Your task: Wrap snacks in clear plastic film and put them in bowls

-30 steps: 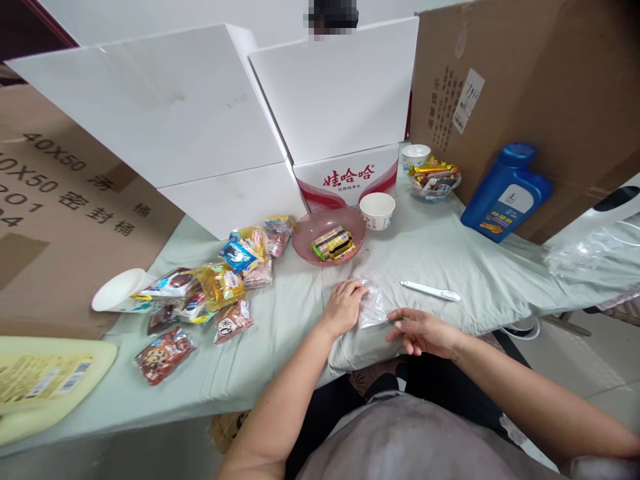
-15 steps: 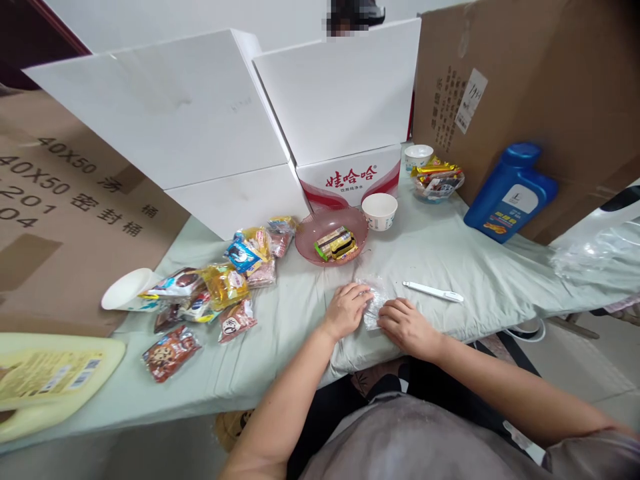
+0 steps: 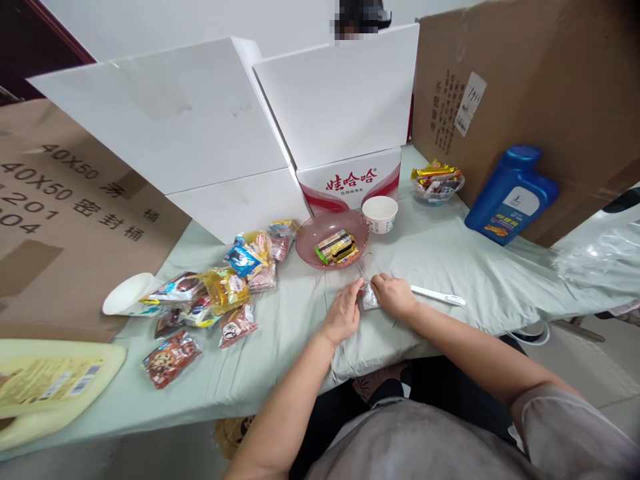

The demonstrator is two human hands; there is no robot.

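A small clear plastic bag lies on the pale green cloth just in front of me. My left hand pinches its left edge and my right hand pinches its right side, so most of the bag is hidden between my fingers. Just beyond my hands stands a pink bowl holding a few wrapped snacks. A white pen-like stick lies right beside my right hand.
Several snack packets are spread to the left, beside a tipped paper cup. A paper cup, a clear bowl of sweets, a blue bottle, white boxes and cardboard sheets ring the back. A yellow container lies at far left.
My right hand came in from the lower right and closed on the plastic bag. Both hands now gather the bag, which looks more bunched than before.
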